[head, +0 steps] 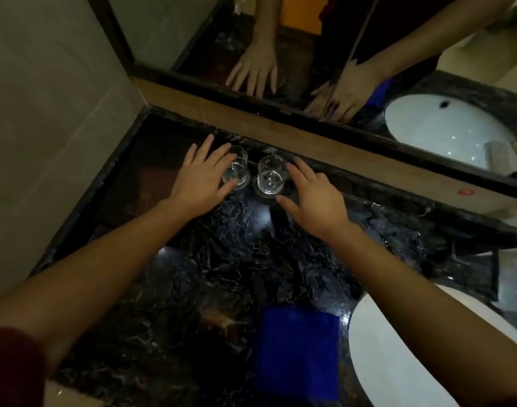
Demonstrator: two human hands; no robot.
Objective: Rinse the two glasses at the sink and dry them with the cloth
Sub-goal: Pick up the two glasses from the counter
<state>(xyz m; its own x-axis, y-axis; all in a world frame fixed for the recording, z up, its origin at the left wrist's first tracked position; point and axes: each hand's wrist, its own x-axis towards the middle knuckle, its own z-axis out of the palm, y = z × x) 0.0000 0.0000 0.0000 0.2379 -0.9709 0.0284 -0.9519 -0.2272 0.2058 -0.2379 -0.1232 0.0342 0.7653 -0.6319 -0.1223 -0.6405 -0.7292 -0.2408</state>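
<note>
Two clear glasses stand upright side by side at the back of the dark marble desk [222, 259], close under the mirror [280, 39]. The left glass [236, 169] and the right glass [270, 175] sit just apart, each on a small round coaster. The left hand [203, 177] reaches in from the left, its fingers [219, 155] spread and nearly straight, the fingertips and thumb touching or almost touching the left glass without closing round it. The right hand [313, 198] comes in from the right, fingers loosely spread, just beside the right glass; whether it touches the glass I cannot tell. Neither hand holds anything. A folded blue cloth [298, 351] lies flat on the desk nearer the front edge, just left of the white sink [383, 362].
</note>
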